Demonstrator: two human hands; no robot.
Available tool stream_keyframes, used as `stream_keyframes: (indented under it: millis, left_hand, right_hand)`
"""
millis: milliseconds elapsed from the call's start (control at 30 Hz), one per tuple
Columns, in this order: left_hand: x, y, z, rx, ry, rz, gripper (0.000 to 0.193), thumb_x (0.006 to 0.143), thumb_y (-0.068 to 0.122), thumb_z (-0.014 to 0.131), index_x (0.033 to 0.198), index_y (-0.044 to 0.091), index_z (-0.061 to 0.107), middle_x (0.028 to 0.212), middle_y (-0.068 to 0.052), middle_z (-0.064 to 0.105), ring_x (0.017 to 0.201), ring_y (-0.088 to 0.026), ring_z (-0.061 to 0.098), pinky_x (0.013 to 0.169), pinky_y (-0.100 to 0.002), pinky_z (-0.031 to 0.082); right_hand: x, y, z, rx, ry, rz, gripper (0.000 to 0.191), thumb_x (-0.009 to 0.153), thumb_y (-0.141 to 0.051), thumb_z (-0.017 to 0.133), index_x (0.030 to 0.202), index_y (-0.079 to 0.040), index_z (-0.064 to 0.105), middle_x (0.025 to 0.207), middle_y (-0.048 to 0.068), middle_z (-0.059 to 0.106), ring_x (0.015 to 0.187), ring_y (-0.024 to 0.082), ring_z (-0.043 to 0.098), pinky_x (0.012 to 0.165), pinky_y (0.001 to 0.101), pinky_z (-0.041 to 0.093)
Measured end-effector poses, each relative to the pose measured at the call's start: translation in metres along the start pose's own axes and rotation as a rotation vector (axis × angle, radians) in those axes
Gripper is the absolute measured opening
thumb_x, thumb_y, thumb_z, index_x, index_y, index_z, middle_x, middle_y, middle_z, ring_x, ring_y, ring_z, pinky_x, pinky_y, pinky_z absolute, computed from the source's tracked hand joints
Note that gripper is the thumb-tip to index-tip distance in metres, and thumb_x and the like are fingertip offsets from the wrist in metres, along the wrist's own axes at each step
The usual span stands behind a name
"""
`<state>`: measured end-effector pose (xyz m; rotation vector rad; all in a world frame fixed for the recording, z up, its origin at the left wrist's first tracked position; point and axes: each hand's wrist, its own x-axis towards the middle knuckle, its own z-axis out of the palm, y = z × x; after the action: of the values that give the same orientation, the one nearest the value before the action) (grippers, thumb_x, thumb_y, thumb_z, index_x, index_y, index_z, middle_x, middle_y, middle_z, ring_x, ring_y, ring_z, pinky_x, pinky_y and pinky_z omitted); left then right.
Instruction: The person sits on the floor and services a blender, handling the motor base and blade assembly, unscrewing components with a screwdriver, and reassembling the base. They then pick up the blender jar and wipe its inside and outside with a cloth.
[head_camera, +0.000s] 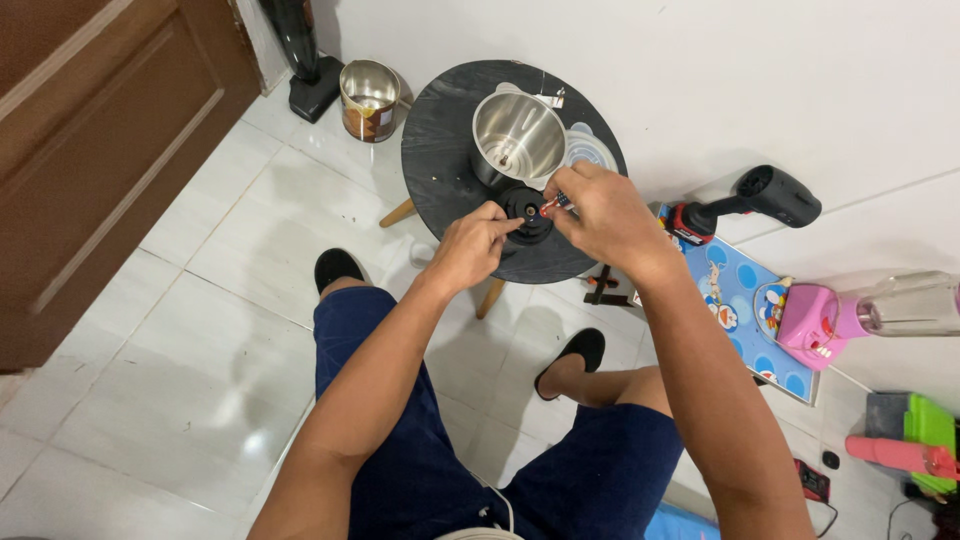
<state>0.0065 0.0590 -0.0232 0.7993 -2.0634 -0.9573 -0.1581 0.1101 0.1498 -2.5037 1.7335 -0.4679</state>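
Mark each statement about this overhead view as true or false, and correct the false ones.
1. The steel pot stands on the round black table. True.
2. The left hand touches a small black round part. True.
3. The right hand holds a hammer. False: it holds a small tool with a red part at the black part.
4. The cordless drill is in the person's lap. False: it lies on the floor by the wall, to the right of the table.
5. A pink blender lies at the right. True.
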Motion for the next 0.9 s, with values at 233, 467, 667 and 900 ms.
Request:
stream_keyframes:
  millis: [233, 467, 667, 900]
  left_hand:
    - [-0.0034, 0.0026, 0.0003, 0.024, -0.017, -0.044, 0.047, 0.085, -0.009, 0.061, 0.126, 0.010, 0.073, 0.106, -0.008, 0.065, 0.095, -0.026, 0.068, 0.087, -0.039, 0.055]
    - [-0.0074, 0.0021, 0.0019, -0.004, 0.007, -0.059, 0.046, 0.086, -0.005, 0.063, 0.128, 0.012, 0.072, 0.108, -0.008, 0.065, 0.097, -0.028, 0.067, 0.087, -0.041, 0.054]
    - [-0.0076, 0.0017, 0.0028, -0.016, 0.021, -0.040, 0.043, 0.088, -0.002, 0.064, 0.128, 0.012, 0.072, 0.108, -0.008, 0.066, 0.098, -0.028, 0.067, 0.088, -0.041, 0.053]
    - [-0.0076, -0.0004, 0.0034, -0.006, 0.019, -0.021, 0.042, 0.087, -0.001, 0.065, 0.127, 0.011, 0.072, 0.107, -0.007, 0.066, 0.099, -0.028, 0.066, 0.089, -0.041, 0.053]
  right_hand:
    - [0.0020, -0.0022, 0.0027, 0.024, -0.021, 0.017, 0.018, 0.084, -0.011, 0.078, 0.097, -0.003, 0.068, 0.089, 0.016, 0.065, 0.076, 0.035, 0.066, 0.069, 0.0456, 0.052]
    - [0.0035, -0.0006, 0.0063, 0.016, -0.011, -0.030, 0.018, 0.084, -0.010, 0.078, 0.096, -0.002, 0.067, 0.089, 0.017, 0.066, 0.077, 0.036, 0.066, 0.070, 0.0463, 0.052]
    - [0.0047, 0.0007, 0.0070, 0.016, -0.016, -0.044, 0.018, 0.083, -0.009, 0.079, 0.095, -0.002, 0.067, 0.089, 0.016, 0.066, 0.077, 0.036, 0.067, 0.069, 0.0454, 0.052]
    - [0.0057, -0.0003, 0.0070, 0.000, -0.034, -0.049, 0.019, 0.083, -0.008, 0.079, 0.095, -0.002, 0.067, 0.088, 0.016, 0.066, 0.076, 0.036, 0.067, 0.069, 0.0456, 0.052]
